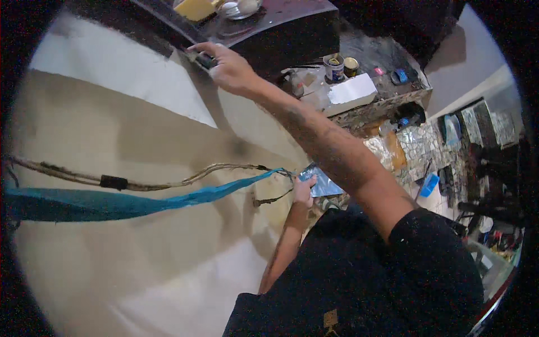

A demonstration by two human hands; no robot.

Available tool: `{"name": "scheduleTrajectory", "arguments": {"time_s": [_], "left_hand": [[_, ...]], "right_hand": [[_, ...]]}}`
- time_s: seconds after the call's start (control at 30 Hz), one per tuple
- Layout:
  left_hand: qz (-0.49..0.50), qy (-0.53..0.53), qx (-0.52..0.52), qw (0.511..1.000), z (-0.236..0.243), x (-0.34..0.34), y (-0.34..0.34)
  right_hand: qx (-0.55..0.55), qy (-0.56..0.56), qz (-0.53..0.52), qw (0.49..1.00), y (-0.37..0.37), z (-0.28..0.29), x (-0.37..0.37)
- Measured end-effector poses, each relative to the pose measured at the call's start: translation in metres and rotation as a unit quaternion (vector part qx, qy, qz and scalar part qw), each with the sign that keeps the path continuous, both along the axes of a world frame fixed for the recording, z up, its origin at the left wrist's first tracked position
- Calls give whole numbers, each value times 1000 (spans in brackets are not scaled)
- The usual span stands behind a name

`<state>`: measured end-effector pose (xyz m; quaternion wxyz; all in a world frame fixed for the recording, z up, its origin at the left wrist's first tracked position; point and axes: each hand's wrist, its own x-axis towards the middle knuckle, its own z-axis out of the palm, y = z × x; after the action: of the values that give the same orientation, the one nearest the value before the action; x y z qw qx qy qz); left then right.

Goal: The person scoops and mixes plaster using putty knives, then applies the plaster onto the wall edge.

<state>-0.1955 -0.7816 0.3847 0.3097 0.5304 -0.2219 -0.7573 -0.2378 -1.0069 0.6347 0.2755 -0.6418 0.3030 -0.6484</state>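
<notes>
A: Right hand?

B: Raised, arm stretched out toward the top of the view. Fingers curled around a small dark object, pressed against the edge where the beige wall meets a dark ledge. Closed on it. Can't tell what kind of tool it is.

A: Left hand?

B: Low, near the middle of the view, forearm coming up from the black shirt. Fingers clamped on a flat, shiny bluish sheet, held just beside the wall.

A: What's about them?

B: A blue cloth strip runs from the left rim across the wall and ends close to the left hand. Above it, a frayed brownish cord with a black wrap partway along. Whether either touches the sheet, can't tell.

A: Beyond the right arm?

B: A cluttered counter: an open tin can, a smaller round tin next to it, a white sheet of paper, a small blue item. On the ledge up top, a yellow block. Floor lower right is mosaic tile, strewn with things too small to name.
</notes>
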Motion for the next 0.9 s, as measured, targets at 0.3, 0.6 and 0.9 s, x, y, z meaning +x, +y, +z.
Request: {"name": "scheduleTrajectory", "arguments": {"time_s": [0.3,0.6,0.9], "left_hand": [[13,89,79,993,-36,9,4],[8,79,-11,997,-18,-15,-1],[133,112,-112,978,122,-24,-26]], "right_hand": [[18,81,-109,991,39,12,26],[45,149,67,985,139,23,-24],[310,-103,84,941,206,-26,-197]]}}
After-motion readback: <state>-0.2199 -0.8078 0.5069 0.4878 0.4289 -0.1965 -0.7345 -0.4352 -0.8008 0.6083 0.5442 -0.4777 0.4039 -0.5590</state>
